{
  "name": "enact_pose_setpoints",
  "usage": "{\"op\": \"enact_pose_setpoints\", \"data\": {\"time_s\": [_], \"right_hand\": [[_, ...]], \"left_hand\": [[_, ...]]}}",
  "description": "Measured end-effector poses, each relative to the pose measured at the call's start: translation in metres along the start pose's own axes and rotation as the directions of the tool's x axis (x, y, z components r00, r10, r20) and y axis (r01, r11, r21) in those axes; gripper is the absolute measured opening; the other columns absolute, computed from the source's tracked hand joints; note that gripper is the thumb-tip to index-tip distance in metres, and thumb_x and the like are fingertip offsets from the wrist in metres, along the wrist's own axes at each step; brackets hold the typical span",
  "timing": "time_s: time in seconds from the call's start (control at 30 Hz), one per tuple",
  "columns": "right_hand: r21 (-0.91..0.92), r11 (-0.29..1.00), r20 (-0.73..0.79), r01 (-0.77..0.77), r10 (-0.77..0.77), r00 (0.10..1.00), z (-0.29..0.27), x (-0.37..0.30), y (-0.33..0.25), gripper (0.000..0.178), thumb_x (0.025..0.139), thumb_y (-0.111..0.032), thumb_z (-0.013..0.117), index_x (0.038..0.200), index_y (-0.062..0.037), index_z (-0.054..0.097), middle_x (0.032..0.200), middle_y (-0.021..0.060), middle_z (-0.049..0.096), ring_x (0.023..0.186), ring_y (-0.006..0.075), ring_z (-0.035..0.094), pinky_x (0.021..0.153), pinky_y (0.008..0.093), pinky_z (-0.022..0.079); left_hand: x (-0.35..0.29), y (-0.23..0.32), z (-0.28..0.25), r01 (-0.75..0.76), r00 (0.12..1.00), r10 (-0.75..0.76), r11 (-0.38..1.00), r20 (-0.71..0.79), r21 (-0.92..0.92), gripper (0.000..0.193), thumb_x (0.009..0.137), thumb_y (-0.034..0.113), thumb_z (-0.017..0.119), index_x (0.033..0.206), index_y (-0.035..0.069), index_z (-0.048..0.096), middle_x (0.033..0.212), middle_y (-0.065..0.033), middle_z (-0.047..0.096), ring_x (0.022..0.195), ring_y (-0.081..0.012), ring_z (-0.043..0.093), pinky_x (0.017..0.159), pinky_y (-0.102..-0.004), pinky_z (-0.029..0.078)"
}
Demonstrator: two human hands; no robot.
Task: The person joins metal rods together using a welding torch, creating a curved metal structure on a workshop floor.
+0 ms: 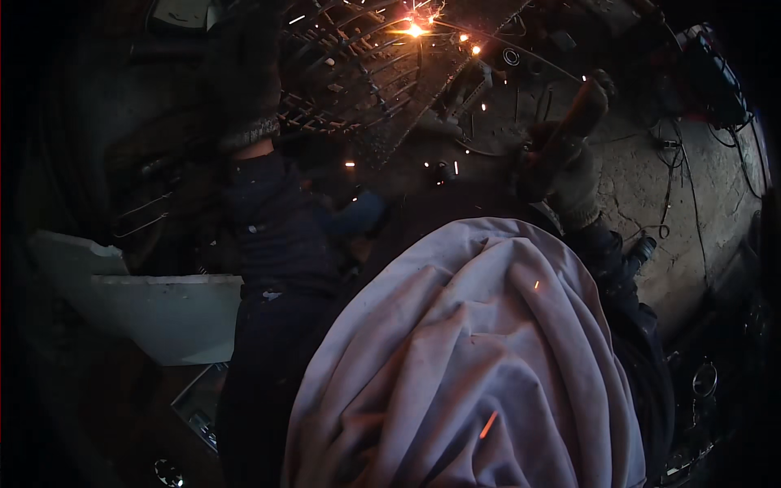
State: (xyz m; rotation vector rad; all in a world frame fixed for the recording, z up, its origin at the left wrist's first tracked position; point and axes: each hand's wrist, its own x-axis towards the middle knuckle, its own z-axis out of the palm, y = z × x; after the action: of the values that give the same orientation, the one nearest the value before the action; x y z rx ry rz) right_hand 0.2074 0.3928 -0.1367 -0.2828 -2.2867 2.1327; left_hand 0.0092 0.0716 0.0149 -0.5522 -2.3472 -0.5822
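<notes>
My right hand point(573, 183), in a work glove, is closed around a welding electrode holder point(584, 110). From its tip a thin electrode point(533, 55) runs up and to the left toward a bright welding arc point(416, 30). The arc burns at the edge of a curved metal grid of bars point(358, 69), throwing sparks. My left hand point(250, 85), also gloved, reaches forward at the grid's left side. Its fingers are lost in the dark, so whether it grips the grid does not show.
Pale broken panels point(167, 313) lie at the lower left. A dark boxy machine point(714, 81) with cables point(691, 203) stands at the right on a cracked concrete floor point(651, 183). A light cloth point(464, 350) covers my front. Small metal pieces lie near the arc.
</notes>
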Motion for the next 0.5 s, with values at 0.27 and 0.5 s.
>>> {"op": "enact_pose_setpoints", "data": {"time_s": [0.27, 0.5], "right_hand": [[0.200, 0.980, 0.079, -0.017, 0.002, 0.997, 0.004, 0.000, 0.006, 0.041, 0.078, -0.011, 0.074, 0.115, -0.0030, 0.057, 0.094, 0.0019, 0.061, 0.085, 0.0113, 0.060, 0.076, 0.0276, 0.049], [0.176, 0.976, 0.174, -0.127, 0.096, 0.980, 0.003, 0.004, 0.005, 0.048, 0.075, -0.012, 0.079, 0.117, -0.0032, 0.056, 0.100, 0.0030, 0.063, 0.090, 0.0129, 0.062, 0.080, 0.0288, 0.051]], "left_hand": [[0.000, 0.004, -0.007, 0.191, 0.980, -0.191, 0.982, 0.063, 0.003, 0.037, 0.087, 0.040, 0.067, 0.083, 0.003, 0.071, 0.070, -0.0076, 0.067, 0.067, -0.0187, 0.061, 0.066, -0.0334, 0.046], [-0.001, 0.009, -0.013, 0.254, 0.965, -0.251, 0.967, 0.080, -0.030, 0.041, 0.084, 0.043, 0.068, 0.080, 0.002, 0.070, 0.066, -0.0063, 0.065, 0.065, -0.0159, 0.056, 0.066, -0.0332, 0.044]]}}
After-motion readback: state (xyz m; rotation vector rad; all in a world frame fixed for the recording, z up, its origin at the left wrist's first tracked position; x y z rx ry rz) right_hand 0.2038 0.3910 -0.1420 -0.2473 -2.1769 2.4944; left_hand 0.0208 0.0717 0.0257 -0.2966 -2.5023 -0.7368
